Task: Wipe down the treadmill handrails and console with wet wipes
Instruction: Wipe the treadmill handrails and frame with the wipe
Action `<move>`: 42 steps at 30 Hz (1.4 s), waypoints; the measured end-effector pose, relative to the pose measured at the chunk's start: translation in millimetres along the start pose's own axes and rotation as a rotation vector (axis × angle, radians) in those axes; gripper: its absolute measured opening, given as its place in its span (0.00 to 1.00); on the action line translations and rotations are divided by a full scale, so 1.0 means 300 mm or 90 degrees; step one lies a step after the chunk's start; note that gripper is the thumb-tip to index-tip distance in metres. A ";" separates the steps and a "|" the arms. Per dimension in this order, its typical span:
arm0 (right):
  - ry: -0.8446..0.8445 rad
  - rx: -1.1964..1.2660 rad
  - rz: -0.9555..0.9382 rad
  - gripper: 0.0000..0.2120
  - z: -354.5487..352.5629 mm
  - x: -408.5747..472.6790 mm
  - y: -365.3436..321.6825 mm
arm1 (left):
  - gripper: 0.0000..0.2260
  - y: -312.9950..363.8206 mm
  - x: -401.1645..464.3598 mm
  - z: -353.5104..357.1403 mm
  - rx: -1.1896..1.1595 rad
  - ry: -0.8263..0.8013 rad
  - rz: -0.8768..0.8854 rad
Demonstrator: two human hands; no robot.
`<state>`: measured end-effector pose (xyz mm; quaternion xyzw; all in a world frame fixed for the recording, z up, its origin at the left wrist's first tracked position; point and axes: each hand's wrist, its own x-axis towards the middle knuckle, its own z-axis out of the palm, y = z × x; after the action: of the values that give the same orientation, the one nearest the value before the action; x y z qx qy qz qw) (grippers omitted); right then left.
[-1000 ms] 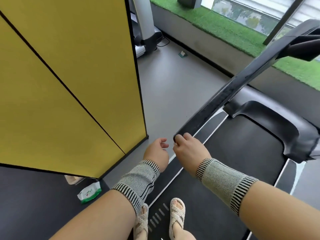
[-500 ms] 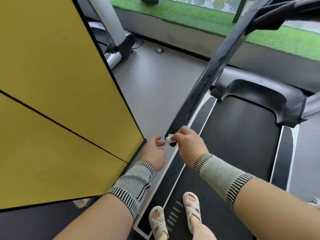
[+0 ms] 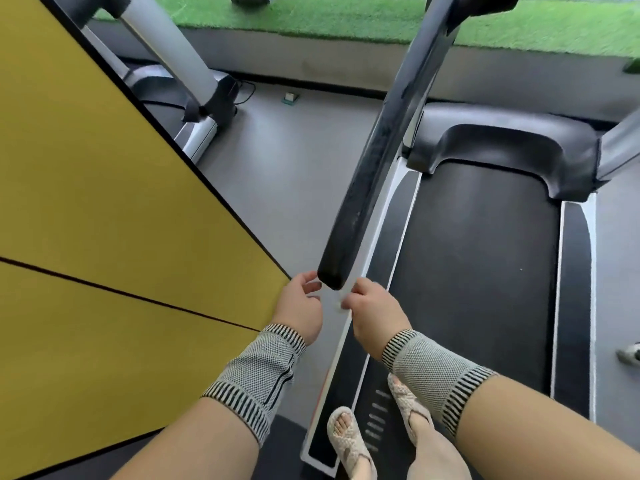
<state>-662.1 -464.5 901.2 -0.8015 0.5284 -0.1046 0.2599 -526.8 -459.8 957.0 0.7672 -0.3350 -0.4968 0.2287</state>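
Observation:
The treadmill's black left handrail (image 3: 377,157) slants down from the top of the view and ends just above my hands. My right hand (image 3: 372,315) sits right below that end and pinches a small white wet wipe (image 3: 341,303), mostly hidden by the fingers. My left hand (image 3: 301,304) is beside the rail's tip on the left, fingers loosely curled and holding nothing. Both wrists wear grey knitted bands. The console is out of view above.
A yellow panel (image 3: 114,216) with black edges fills the left side, close to my left arm. The black treadmill belt (image 3: 478,271) and motor cover (image 3: 512,147) lie to the right. My sandalled feet (image 3: 349,441) stand on the deck's left edge. Another machine (image 3: 187,88) stands behind.
The view has swung right, so the rail now runs more upright. My right hand has slipped off the rail's end with the wipe and sits just below it. The left hand stays alongside.

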 end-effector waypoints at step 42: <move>0.171 0.138 0.050 0.09 -0.136 0.098 -0.078 | 0.10 -0.017 -0.029 -0.035 -0.158 0.032 -0.022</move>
<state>-649.3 -496.3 944.8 -0.7261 0.5750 -0.2566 0.2762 -518.2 -449.8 963.1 0.7507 -0.2520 -0.5191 0.3218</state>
